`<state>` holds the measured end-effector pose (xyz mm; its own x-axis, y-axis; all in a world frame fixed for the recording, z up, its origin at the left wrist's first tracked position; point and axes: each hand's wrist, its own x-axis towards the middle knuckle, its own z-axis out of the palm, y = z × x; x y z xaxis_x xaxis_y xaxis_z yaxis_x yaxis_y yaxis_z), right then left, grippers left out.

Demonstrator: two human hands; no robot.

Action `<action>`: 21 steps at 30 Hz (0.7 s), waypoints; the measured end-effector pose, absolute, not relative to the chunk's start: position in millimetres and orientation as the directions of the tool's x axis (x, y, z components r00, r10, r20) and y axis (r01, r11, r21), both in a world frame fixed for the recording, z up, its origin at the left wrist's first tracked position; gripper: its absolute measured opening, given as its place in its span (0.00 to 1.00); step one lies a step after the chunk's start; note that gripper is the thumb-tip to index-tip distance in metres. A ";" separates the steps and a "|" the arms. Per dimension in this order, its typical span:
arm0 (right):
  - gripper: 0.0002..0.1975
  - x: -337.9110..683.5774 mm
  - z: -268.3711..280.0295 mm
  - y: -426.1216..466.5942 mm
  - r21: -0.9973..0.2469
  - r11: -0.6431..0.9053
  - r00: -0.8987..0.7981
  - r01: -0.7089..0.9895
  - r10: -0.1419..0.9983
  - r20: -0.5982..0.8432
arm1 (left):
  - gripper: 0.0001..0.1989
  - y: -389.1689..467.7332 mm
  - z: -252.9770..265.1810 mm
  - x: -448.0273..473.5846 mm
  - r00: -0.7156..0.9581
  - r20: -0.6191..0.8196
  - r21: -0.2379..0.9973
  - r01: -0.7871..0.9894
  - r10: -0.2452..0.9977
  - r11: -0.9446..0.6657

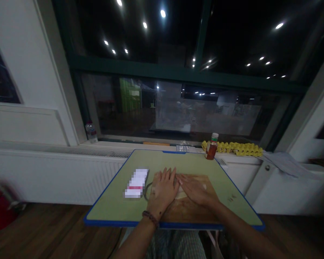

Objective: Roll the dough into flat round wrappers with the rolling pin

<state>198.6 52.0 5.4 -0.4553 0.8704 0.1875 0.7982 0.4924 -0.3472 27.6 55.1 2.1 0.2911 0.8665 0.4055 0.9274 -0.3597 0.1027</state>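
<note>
Both hands rest on a wooden cutting board (191, 213) on a small table. My left hand (164, 192) lies flat with its fingers stretched forward, a beaded bracelet (150, 217) on its wrist. My right hand (194, 190) comes in at a slant, fingers extended, its tips close to the left fingers. Something pale and flat (181, 194), perhaps dough, shows between and under the palms; most of it is hidden. A dark curved loop (146, 190) sticks out at the board's left side, beside my left hand; I cannot tell what it belongs to.
Left of the board lies a phone (136, 183) on the green tabletop (110, 207), which has a blue rim. A bottle of reddish-brown liquid (211, 147) stands at the far right corner. Yellow egg trays (237, 149) and a clear bottle (91, 132) sit along the windowsill.
</note>
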 end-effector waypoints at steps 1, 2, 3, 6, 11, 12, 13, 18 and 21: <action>0.30 198.4 4.9 51.6 -0.337 0.486 -0.446 0.806 0.874 0.195 | 0.27 56.6 3.0 28.4 0.285 0.403 0.114 0.927 0.870 -0.357; 0.30 197.1 5.0 53.5 -0.319 0.478 -0.434 0.818 0.878 0.204 | 0.27 58.7 4.5 29.2 0.279 0.398 0.125 0.927 0.874 -0.353; 0.31 194.9 5.5 57.5 -0.294 0.464 -0.417 0.836 0.884 0.209 | 0.27 61.4 6.6 30.0 0.273 0.391 0.135 0.928 0.879 -0.348; 0.29 186.2 8.9 77.2 -0.195 0.408 -0.372 0.892 0.907 0.195 | 0.28 72.1 12.9 31.2 0.257 0.344 0.157 0.932 0.903 -0.326; 0.24 175.9 16.9 106.7 -0.139 0.375 -0.350 0.917 0.920 0.175 | 0.29 93.8 17.6 29.7 0.225 0.231 0.169 0.949 0.947 -0.267; 0.24 174.8 18.1 110.3 -0.136 0.365 -0.341 0.921 0.924 0.174 | 0.29 97.9 17.8 29.2 0.218 0.217 0.172 0.951 0.952 -0.257; 0.23 173.9 19.2 113.5 -0.132 0.355 -0.332 0.925 0.928 0.173 | 0.30 101.8 17.9 28.6 0.208 0.211 0.177 0.953 0.955 -0.246; 0.22 170.5 22.4 126.4 -0.108 0.319 -0.296 0.942 0.938 0.181 | 0.31 121.9 15.0 26.0 0.143 0.234 0.210 0.959 0.962 -0.193; 0.22 168.0 24.8 133.5 -0.103 0.294 -0.270 0.950 0.942 0.201 | 0.30 133.1 13.6 24.3 0.127 0.302 0.206 0.959 0.945 -0.194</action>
